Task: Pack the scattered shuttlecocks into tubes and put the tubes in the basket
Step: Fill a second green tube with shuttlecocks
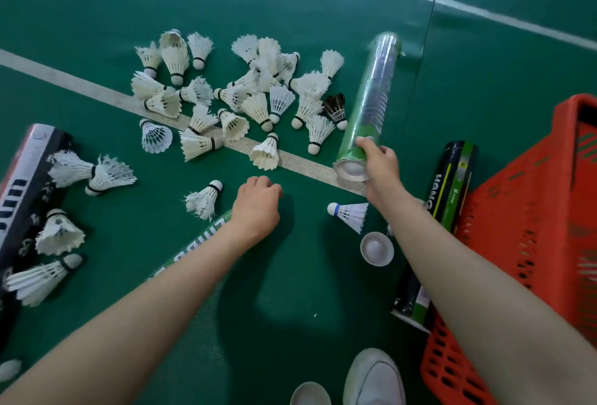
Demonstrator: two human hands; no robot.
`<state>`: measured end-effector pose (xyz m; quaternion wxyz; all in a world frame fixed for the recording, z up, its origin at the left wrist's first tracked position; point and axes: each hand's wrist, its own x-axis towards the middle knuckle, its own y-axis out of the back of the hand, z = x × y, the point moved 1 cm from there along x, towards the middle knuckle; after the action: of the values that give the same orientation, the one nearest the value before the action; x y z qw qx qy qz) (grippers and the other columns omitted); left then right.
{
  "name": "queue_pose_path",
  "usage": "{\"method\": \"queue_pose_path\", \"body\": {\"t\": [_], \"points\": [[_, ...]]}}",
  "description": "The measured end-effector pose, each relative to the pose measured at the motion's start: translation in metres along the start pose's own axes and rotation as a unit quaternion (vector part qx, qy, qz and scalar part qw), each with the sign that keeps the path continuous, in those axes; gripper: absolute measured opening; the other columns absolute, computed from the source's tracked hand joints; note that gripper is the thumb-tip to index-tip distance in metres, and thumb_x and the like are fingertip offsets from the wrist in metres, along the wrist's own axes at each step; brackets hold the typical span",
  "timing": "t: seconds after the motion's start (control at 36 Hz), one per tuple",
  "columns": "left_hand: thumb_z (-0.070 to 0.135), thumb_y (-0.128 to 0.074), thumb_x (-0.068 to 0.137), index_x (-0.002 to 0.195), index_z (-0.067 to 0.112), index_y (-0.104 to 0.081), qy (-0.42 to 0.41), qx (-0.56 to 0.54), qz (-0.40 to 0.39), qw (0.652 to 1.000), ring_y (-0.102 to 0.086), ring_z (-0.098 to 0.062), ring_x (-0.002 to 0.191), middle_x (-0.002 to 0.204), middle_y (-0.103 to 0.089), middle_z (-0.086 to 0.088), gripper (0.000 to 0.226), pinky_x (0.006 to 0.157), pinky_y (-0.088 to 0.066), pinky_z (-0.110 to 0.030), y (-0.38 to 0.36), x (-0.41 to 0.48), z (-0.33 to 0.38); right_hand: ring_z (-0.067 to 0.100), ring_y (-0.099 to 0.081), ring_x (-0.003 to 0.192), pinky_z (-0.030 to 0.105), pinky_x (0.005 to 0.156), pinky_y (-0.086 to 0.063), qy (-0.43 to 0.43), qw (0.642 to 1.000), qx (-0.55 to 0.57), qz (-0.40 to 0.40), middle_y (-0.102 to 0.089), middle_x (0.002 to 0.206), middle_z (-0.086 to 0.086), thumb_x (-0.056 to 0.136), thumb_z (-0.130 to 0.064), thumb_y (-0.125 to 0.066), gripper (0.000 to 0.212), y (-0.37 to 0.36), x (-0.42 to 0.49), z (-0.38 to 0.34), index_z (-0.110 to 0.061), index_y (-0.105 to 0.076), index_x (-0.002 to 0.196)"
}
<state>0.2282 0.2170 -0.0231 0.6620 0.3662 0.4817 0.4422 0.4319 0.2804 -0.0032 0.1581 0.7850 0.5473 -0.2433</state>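
Observation:
My right hand [381, 165] grips the near end of a green and clear tube [371, 104] that points away from me, with stacked shuttlecocks visible inside. My left hand [256, 202] hovers over the floor with fingers curled and nothing seen in it, beside a lone shuttlecock [205, 199]. A pile of white shuttlecocks [245, 94] lies scattered ahead across a white court line. Another shuttlecock with a blue band [350, 212] lies under my right wrist. The red basket [529, 236] stands at the right.
A dark tube [445, 204] leans against the basket. A black and red tube [26, 185] lies at the left among more shuttlecocks. A green tube [193, 243] runs under my left forearm. White caps [376, 248] [310, 393] lie on the floor, and my white shoe [374, 378] is below.

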Motion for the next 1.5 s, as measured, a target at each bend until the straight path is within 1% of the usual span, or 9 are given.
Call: {"method": "queue_pose_path", "body": {"t": [0.08, 0.22, 0.5, 0.69, 0.89, 1.0, 1.22, 1.33, 1.5], "points": [[0.012, -0.04, 0.099, 0.125, 0.008, -0.059, 0.03, -0.177, 0.079, 0.98, -0.042, -0.025, 0.121, 0.128, -0.054, -0.01, 0.032, 0.099, -0.03, -0.029, 0.019, -0.004, 0.005, 0.033, -0.065, 0.101, 0.048, 0.093, -0.051, 0.009, 0.994, 0.069, -0.085, -0.059, 0.116, 0.016, 0.082, -0.019, -0.07, 0.059, -0.026, -0.027, 0.006, -0.009, -0.034, 0.127], [0.045, -0.038, 0.1, 0.109, 0.014, -0.062, 0.101, -0.477, 0.121, 0.865, -0.059, -0.017, 0.095, 0.108, -0.065, -0.002, 0.04, 0.08, -0.044, -0.031, 0.063, -0.016, 0.006, 0.029, -0.067, 0.098, 0.047, 0.088, -0.054, -0.005, 0.976, 0.042, -0.216, -0.062, 0.114, 0.013, 0.085, -0.01, -0.068, 0.053, -0.061, -0.077, 0.032, -0.011, -0.034, 0.125], [0.035, -0.078, 0.073, 0.121, 0.014, -0.051, 0.196, -0.583, 0.03, 0.788, -0.07, -0.022, 0.089, 0.105, -0.068, -0.006, 0.06, 0.086, -0.056, -0.044, 0.06, -0.063, -0.061, 0.017, -0.059, 0.109, 0.031, 0.091, -0.049, -0.009, 0.94, -0.124, -0.318, -0.058, 0.122, 0.005, 0.088, -0.016, -0.064, 0.043, -0.084, -0.129, 0.073, -0.014, -0.044, 0.127], [0.04, -0.078, 0.069, 0.115, 0.034, -0.043, 0.186, -0.448, -0.015, 0.874, -0.066, -0.009, 0.084, 0.101, -0.062, 0.01, 0.058, 0.066, -0.053, -0.028, 0.038, -0.128, -0.113, 0.024, -0.053, 0.118, 0.044, 0.103, -0.044, -0.019, 0.951, -0.136, -0.278, -0.047, 0.137, 0.004, 0.095, -0.038, -0.052, 0.055, -0.123, -0.107, 0.052, -0.015, -0.035, 0.142], [0.035, -0.078, 0.066, 0.134, 0.028, -0.037, 0.141, -0.192, 0.074, 0.968, -0.05, -0.017, 0.105, 0.117, -0.05, 0.003, 0.079, 0.091, -0.046, -0.039, 0.04, -0.166, -0.147, 0.022, -0.063, 0.098, 0.039, 0.078, -0.055, -0.057, 0.982, 0.042, -0.173, -0.062, 0.111, 0.007, 0.081, -0.03, -0.074, 0.065, -0.158, -0.11, 0.043, -0.011, -0.035, 0.129], [0.033, -0.072, 0.069, 0.139, 0.023, -0.026, 0.151, -0.089, 0.056, 0.983, -0.045, -0.023, 0.108, 0.122, -0.045, -0.004, 0.084, 0.096, -0.041, -0.041, 0.043, -0.167, -0.158, 0.019, -0.057, 0.104, 0.048, 0.086, -0.054, -0.033, 0.99, 0.062, -0.121, -0.048, 0.125, 0.004, 0.076, -0.027, -0.079, 0.1, -0.167, -0.121, 0.054, -0.03, -0.006, 0.144], [0.059, -0.066, 0.072, 0.147, 0.025, -0.018, 0.126, -0.048, 0.112, 0.984, -0.052, -0.024, 0.111, 0.125, -0.048, -0.002, 0.095, 0.088, -0.045, -0.039, 0.048, -0.15, -0.131, 0.021, -0.057, 0.107, 0.05, 0.093, -0.051, -0.043, 0.984, 0.054, -0.165, -0.051, 0.12, 0.002, 0.066, -0.029, -0.084, 0.107, -0.184, -0.164, 0.099, -0.041, -0.009, 0.141], [0.055, -0.069, 0.067, 0.146, 0.03, -0.015, 0.15, -0.058, 0.084, 0.983, -0.052, -0.023, 0.107, 0.12, -0.047, 0.0, 0.098, 0.084, -0.049, -0.039, 0.051, -0.16, -0.139, 0.024, -0.056, 0.107, 0.049, 0.089, -0.051, -0.025, 0.985, -0.002, -0.173, -0.049, 0.122, 0.002, 0.07, -0.042, -0.08, 0.095, -0.178, -0.157, 0.087, -0.045, -0.015, 0.139], [0.049, -0.071, 0.067, 0.147, 0.028, -0.016, 0.163, -0.048, 0.03, 0.985, -0.049, -0.022, 0.112, 0.122, -0.046, 0.001, 0.1, 0.083, -0.046, -0.036, 0.045, -0.169, -0.146, 0.023, -0.068, 0.097, 0.043, 0.092, -0.052, -0.02, 0.958, -0.111, -0.263, -0.072, 0.1, 0.007, 0.08, -0.045, -0.07, 0.041, -0.165, -0.137, 0.084, -0.014, -0.062, 0.105]]}}
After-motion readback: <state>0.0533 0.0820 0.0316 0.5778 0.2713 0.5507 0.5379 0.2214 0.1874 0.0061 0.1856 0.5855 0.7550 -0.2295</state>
